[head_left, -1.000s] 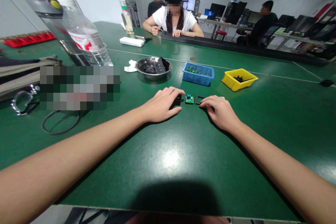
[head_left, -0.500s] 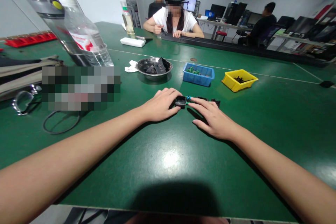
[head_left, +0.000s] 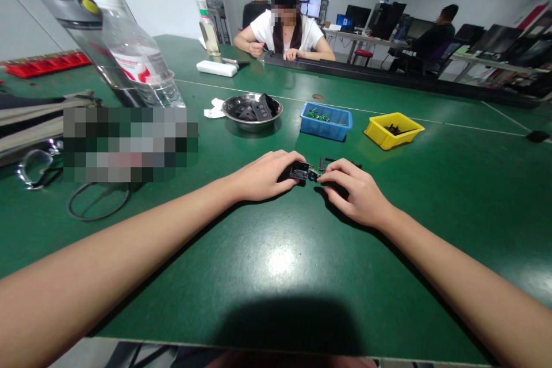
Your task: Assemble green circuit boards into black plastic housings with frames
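My left hand [head_left: 276,174] grips a small open black plastic case [head_left: 299,172] between thumb and fingers, low over the green table. At the case's right end is a small green circuit board [head_left: 316,172] with a dark blue round part [head_left: 312,176]. My right hand [head_left: 356,192] has its fingertips closed on the right edge of this board. Whether the board lies inside the case or only against its end, I cannot tell. Behind my right fingers lie black plastic parts [head_left: 328,160], partly covered by the hand.
Beyond my hands stand a steel bowl [head_left: 252,125] of black cases, a blue bin [head_left: 325,129] of green boards and a yellow bin [head_left: 387,139] of small dark parts. Bottles [head_left: 142,63] and a cable loop [head_left: 99,217] are at left. A person [head_left: 282,29] sits opposite.
The case has tilted and shifted slightly right in my left hand. My right fingers, stretched out before, have drawn in and closed on the board. The blue part has turned toward me.
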A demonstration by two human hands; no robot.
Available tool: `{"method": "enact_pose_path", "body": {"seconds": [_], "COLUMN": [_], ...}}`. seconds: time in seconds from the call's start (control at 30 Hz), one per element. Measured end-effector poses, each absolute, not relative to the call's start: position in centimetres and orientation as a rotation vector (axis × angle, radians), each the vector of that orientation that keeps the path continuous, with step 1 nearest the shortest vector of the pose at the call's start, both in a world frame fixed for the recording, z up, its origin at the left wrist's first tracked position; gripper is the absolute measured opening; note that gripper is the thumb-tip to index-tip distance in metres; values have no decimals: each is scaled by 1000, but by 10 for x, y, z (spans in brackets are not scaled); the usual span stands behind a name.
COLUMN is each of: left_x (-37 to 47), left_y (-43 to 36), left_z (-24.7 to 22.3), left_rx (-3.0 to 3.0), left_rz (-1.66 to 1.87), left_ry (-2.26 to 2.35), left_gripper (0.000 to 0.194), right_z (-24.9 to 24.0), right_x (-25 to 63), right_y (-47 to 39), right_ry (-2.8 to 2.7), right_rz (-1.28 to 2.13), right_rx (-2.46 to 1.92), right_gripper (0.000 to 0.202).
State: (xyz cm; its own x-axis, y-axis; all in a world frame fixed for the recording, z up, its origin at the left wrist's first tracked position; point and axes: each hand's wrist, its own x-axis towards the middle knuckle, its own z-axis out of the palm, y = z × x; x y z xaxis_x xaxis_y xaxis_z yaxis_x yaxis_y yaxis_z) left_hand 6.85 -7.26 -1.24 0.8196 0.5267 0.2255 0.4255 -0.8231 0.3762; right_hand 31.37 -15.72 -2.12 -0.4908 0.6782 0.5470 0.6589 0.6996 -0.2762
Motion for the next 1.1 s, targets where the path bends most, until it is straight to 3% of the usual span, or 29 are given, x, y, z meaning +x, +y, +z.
{"method": "enact_pose_path", "body": {"seconds": [0.23, 0.47, 0.93, 1.1], "left_x": [69, 70, 69, 68], "left_y": [-74, -73, -73, -74], "left_z": [-12, -13, -12, -14], "left_rx": [2689, 2705, 2663, 2618], "left_rz": [485, 535, 732, 671], "left_ry": [694, 710, 699, 744], "left_gripper": [35, 34, 26, 36], "right_z": [-22, -20, -19, -20], "right_x": [314, 314, 312, 313], "right_y": [-157, -157, -157, -156], "right_ry": [-2334, -2284, -2211, -2212], "right_rz": [96, 161, 224, 261], "right_rx": [-1099, -1014, -1039, -1083], "right_gripper": [33, 18, 17, 14]}}
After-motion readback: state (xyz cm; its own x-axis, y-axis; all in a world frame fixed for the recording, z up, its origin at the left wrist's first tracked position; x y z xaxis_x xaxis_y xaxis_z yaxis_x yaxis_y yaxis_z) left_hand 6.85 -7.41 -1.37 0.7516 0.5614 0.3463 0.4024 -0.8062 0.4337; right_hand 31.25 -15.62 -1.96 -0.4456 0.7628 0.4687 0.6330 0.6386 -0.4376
